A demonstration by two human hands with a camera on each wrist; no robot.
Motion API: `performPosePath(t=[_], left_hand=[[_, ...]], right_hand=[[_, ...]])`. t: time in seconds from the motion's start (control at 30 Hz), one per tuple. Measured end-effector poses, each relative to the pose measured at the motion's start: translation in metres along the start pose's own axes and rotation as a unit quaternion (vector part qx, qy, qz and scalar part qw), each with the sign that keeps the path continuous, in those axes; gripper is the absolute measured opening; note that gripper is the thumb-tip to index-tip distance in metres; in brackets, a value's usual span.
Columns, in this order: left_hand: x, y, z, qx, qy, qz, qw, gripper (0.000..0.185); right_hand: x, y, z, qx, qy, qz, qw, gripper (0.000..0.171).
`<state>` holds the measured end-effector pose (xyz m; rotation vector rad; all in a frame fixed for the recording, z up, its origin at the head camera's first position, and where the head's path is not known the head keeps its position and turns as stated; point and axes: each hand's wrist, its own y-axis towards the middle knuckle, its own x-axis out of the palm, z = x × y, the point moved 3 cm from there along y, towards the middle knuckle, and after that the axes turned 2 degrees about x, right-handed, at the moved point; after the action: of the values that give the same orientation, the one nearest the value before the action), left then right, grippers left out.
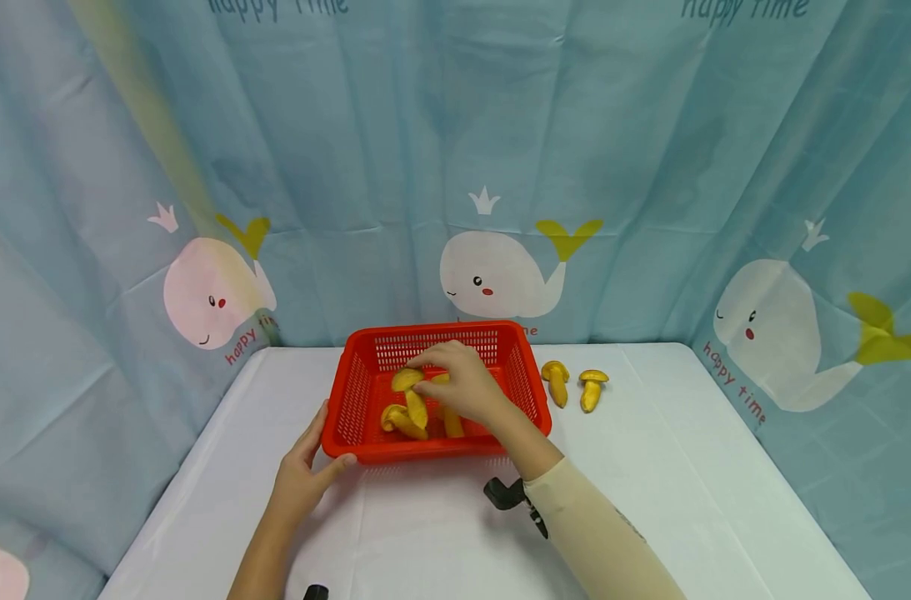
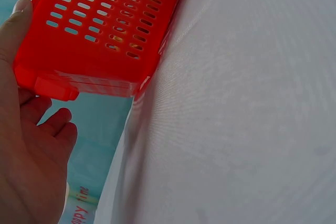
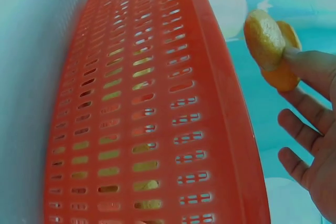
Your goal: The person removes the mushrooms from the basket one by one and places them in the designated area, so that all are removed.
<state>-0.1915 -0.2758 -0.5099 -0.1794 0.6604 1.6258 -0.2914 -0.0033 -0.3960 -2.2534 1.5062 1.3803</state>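
A red slotted plastic basket [image 1: 432, 452] stands on the white-covered table with several yellow mushrooms [image 1: 404, 422] lying in it. My left hand [image 1: 305, 475] holds its front left corner, the thumb [image 2: 16, 27] at the front rim and the fingers round the left side. Above the basket, my right hand [image 1: 463, 385] pinches a yellow mushroom [image 3: 264, 40] between thumb and forefinger, the other fingers loosely bent. In the head view this mushroom's cap [image 1: 407, 380] shows left of the fingertips. Part of another mushroom [image 1: 452, 423] is hidden beneath the right hand.
Two more yellow mushrooms [image 1: 556, 383] [image 1: 593, 390] lie on the table just right of the basket. A pale blue curtain [image 1: 395, 167] with whale prints hangs behind and at both sides. Black wrist-camera parts [image 1: 504, 493] show by the right forearm.
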Motion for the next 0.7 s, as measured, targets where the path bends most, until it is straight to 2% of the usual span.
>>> performPosePath(t=[0.3,0.7], left_hand=[[0.0,0.0,-0.001,0.005,0.001,0.002,1.0,0.097],[0.001,0.0,-0.001,0.013,-0.004,0.007,0.9999,0.096]], right_hand=[[-0.011,-0.014,0.004,0.011,0.023,0.025,0.999,0.03],[-0.027,-0.036,0.012,-0.001,0.033,0.066,0.997,0.031]])
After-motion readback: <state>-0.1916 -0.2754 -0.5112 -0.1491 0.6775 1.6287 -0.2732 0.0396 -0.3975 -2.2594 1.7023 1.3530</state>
